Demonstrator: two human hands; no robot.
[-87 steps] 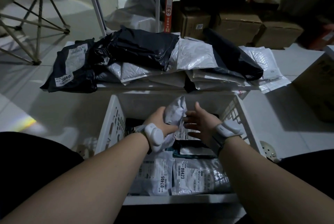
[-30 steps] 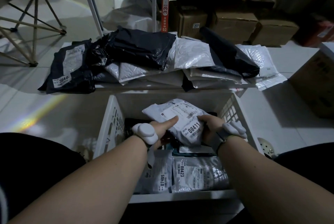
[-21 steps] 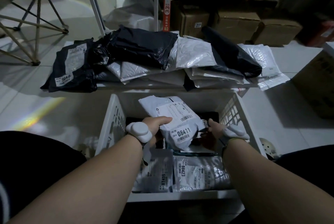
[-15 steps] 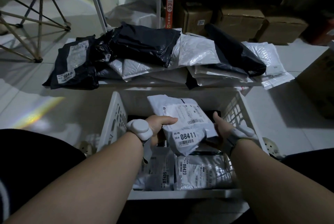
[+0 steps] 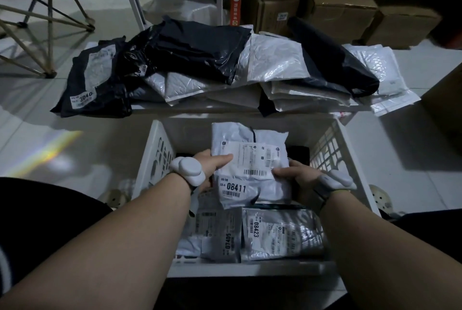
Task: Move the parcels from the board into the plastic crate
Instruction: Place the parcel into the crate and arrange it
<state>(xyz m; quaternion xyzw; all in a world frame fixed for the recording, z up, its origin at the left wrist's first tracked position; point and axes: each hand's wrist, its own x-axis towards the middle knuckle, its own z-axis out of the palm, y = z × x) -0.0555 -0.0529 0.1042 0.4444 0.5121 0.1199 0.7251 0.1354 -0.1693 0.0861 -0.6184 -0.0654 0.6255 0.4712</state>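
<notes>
White parcel labelled 08411 [image 5: 250, 167] held label-up over the middle of the plastic crate [image 5: 157, 159], tilted a little. Left hand [image 5: 212, 163] at 9 o'clock of it, grip closed on the left edge, thumb flat on the label. Right hand [image 5: 296, 176] at 3 o'clock, grip closed on the right edge, fingers curled under. White wrist devices [image 5: 187, 169] on both wrists. Below, toward 6 o'clock in the crate, two grey parcels side by side, 07405 [image 5: 220, 234] and 08423 [image 5: 280, 234]. At 12 o'clock beyond the crate, the board [image 5: 195, 107] with a heap of black and white parcels [image 5: 225, 64]; count hard to tell in the dim light. Further at 12 o'clock, cardboard boxes [image 5: 350, 17]; at 10 o'clock a wooden stand [image 5: 37, 22] on the floor.
</notes>
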